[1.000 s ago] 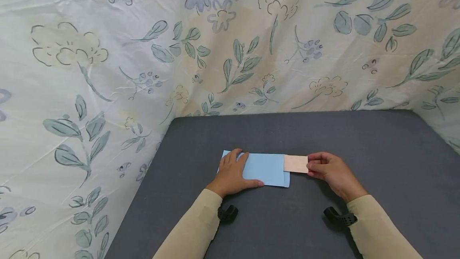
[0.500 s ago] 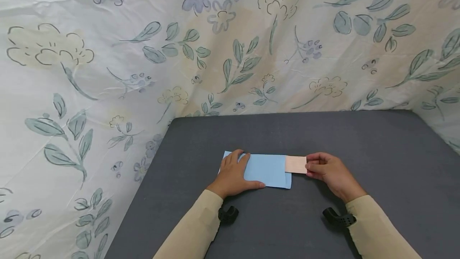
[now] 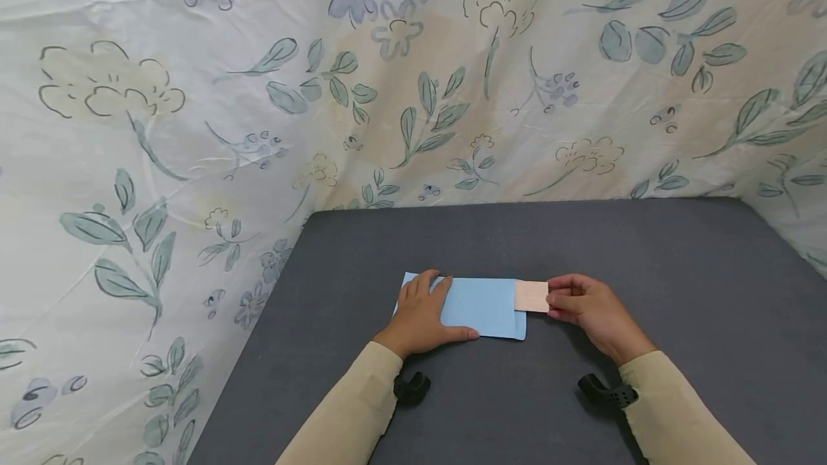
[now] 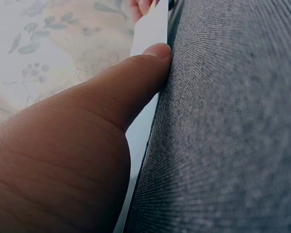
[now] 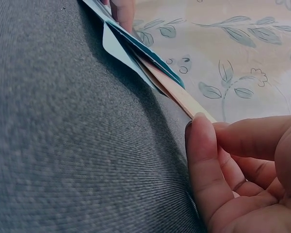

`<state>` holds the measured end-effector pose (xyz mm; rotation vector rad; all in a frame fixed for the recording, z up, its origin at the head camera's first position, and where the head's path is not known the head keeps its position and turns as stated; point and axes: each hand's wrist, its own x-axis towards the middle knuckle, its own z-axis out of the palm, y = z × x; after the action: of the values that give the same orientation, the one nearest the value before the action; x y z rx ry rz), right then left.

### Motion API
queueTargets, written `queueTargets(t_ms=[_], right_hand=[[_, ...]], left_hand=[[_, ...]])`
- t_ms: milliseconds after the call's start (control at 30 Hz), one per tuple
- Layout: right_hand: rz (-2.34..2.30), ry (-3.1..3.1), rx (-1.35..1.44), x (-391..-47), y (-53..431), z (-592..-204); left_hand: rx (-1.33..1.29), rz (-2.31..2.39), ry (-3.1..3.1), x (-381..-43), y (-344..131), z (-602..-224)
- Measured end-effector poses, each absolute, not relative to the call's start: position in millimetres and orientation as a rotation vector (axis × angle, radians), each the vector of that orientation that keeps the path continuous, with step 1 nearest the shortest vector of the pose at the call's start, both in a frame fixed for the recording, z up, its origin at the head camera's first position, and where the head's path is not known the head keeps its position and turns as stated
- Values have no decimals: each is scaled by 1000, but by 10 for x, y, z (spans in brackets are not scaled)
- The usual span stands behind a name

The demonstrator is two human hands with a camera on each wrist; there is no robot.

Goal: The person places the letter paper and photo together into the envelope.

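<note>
A light blue paper envelope (image 3: 484, 303) lies on the dark grey table, its open end towards the right. My left hand (image 3: 420, 314) rests over its left part with the fingers spread, the thumb along the near edge. Out of the right end sticks a peach-coloured paper slip (image 3: 531, 296), partly inside. My right hand (image 3: 584, 305) pinches the slip's outer end between thumb and fingers. In the right wrist view, the slip (image 5: 184, 99) enters between the envelope's layers, and the lower flap (image 5: 119, 53) bends away a little. The slip's inner part is hidden.
A dark grey cloth-covered table (image 3: 646, 257) spreads around the hands. Floral fabric (image 3: 504, 92) hangs behind the table and along its left side. Black straps (image 3: 607, 391) sit at both wrists, below beige sleeves.
The peach slip has slid further left into the envelope, so less of it shows. My right hand has moved slightly left with it. The envelope and left hand have shifted slightly right.
</note>
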<state>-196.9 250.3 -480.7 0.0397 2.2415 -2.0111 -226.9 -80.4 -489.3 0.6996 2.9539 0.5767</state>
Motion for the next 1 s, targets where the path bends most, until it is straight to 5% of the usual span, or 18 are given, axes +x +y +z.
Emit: queueTargets(t_ms=[1000], right_hand=[[-2042,2214,45,-1937,2415,-4812]], left_hand=[[709,577,2962,-2243,-795,-4918]])
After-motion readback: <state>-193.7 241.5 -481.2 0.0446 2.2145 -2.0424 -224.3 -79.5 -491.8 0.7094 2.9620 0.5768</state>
